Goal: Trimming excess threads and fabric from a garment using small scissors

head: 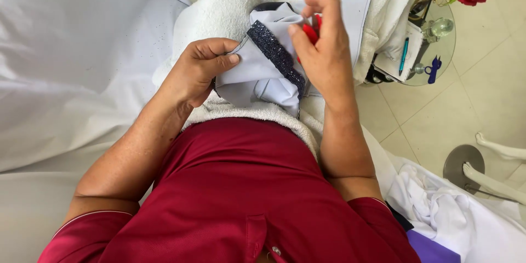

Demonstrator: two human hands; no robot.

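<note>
My left hand [200, 68] pinches the pale fabric piece [257, 74] with its dark glittery trim [276, 55]; my right hand [323, 44] grips a red tool [312, 32].

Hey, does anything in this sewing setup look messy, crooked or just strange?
Mostly tidy. The left hand pinches the pale fabric piece with its dark sparkly trim; the right hand holds something red. The one oddity: a crumpled white cloth heap lies on the floor, lower right.

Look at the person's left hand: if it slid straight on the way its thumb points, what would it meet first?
Probably the dark glittery trim sewn on the pale fabric piece that the left hand pinches; beyond it is the right hand. Depth is hard to judge.
</note>
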